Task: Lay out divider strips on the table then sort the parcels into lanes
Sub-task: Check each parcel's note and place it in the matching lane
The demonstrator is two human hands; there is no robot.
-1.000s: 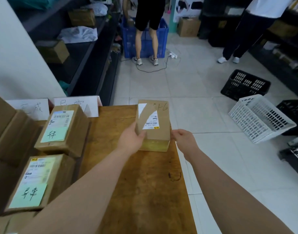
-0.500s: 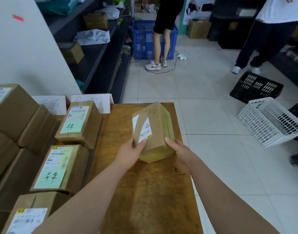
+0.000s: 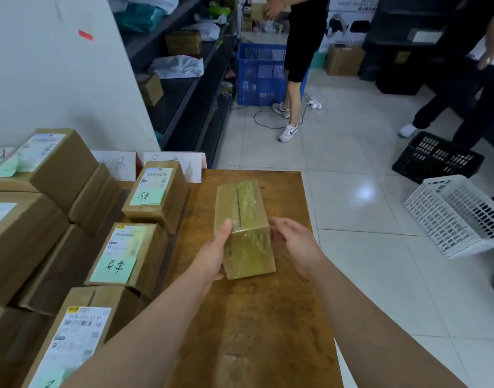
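The parcel [image 3: 244, 229] in the grip hides the left hand's [image 3: 212, 254] fingers. Boxes cover the lower halves of two white cards [image 3: 120, 165]; their writing is unreadable. The frame's left edge crops the stacked boxes [image 3: 22, 228].

Cardboard parcel [image 3: 244, 228], glossy tape; worn matt wood table [image 3: 254, 317]; glossy floor tiles [image 3: 366, 177].

One parcel [image 3: 244, 228] on the table [image 3: 257, 326], stacked parcels [image 3: 122, 253] to its left.

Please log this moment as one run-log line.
left hand: gripping parcel | right hand: open beside it | parcel: on table, label hidden
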